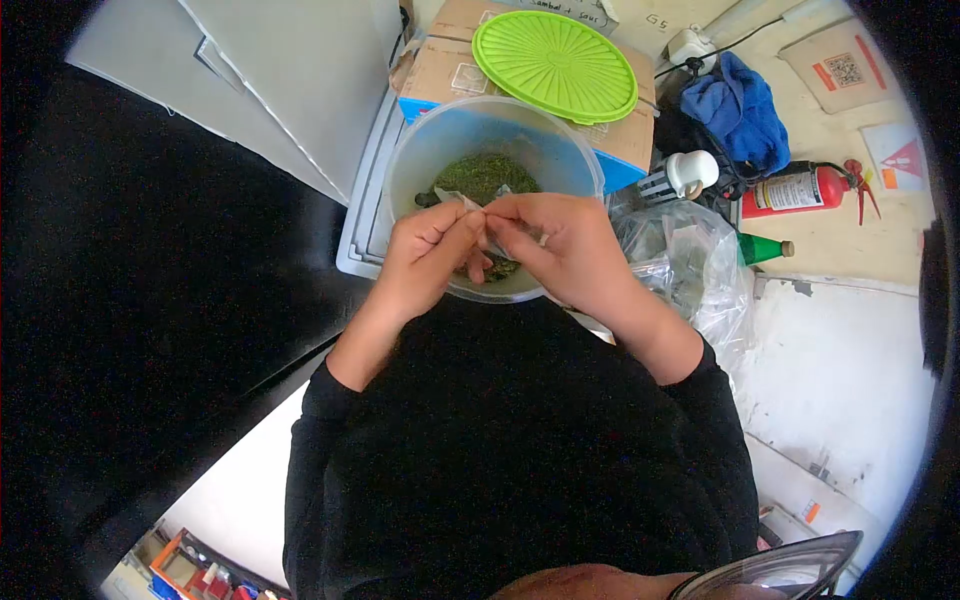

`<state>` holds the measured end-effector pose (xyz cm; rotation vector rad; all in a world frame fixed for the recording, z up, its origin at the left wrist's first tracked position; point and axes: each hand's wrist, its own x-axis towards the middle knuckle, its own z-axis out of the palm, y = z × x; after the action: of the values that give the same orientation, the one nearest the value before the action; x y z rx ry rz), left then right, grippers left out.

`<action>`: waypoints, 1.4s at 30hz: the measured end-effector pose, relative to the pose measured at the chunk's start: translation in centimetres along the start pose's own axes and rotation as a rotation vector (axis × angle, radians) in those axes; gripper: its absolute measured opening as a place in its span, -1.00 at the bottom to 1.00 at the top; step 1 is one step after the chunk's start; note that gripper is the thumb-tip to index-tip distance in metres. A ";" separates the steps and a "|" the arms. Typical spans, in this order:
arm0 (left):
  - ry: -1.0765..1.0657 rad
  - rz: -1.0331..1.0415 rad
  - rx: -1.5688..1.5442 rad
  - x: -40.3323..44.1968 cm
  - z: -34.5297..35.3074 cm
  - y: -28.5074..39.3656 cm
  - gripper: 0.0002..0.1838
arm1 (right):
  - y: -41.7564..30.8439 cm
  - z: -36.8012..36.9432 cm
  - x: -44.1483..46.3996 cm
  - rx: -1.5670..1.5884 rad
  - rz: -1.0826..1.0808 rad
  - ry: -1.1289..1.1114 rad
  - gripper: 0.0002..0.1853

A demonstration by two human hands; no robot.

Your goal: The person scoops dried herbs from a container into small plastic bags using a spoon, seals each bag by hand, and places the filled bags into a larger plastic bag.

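Over a translucent round bucket (pixel 402 150), both of my hands meet with the fingertips pinched together. A small, thin clear plastic bag (pixel 458 199) shows between them, its lower part mostly hidden by the fingers. My left hand (pixel 428 255) grips it with thumb and forefinger, the other fingers curled below. From the other side, my right hand (pixel 565 245) pinches it as well. Inside the bucket lies a heap of green, leafy-looking flakes (pixel 490 175). A dark object (pixel 427 200) sticks out beside my left hand; its kind cannot be made out.
A green ribbed lid (pixel 555 65) rests on a cardboard box (pixel 435 70) behind the bucket. To the right are crumpled clear plastic bags (pixel 690 260), a green bottle (pixel 762 248), a blue cloth (pixel 738 115) and a red fire extinguisher (pixel 795 193). A grey panel (pixel 290 80) stands at left.
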<state>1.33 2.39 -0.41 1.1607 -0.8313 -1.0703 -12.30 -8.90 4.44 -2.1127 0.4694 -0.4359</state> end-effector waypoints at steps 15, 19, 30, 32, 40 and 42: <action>0.037 -0.112 0.657 0.5 -3.1 3.8 -0.77 | -0.6 -1.1 0.3 -0.519 -0.501 -0.298 -0.81; -0.079 0.082 0.364 0.8 -3.5 3.7 -0.64 | -1.3 -1.8 2.1 -0.393 -0.561 -0.325 -0.83; 0.123 0.151 0.086 -1.2 -4.7 4.0 -0.23 | 5.2 2.8 10.3 -0.421 -0.098 -0.277 -0.82; 0.247 0.242 0.130 -1.2 -4.9 3.8 -0.21 | 8.6 5.3 10.9 -0.767 0.117 -0.658 -0.80; 0.455 0.424 0.024 -1.8 -5.5 3.8 0.16 | 12.2 9.9 10.6 -0.919 0.111 -0.969 -0.79; 0.553 0.417 -0.040 -1.9 -5.8 3.9 0.27 | 10.1 8.6 10.6 -0.846 0.072 -0.899 -0.81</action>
<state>7.02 6.11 2.17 1.1102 -0.5705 -0.3887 -0.74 -13.30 -7.22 -2.7649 0.1866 0.9000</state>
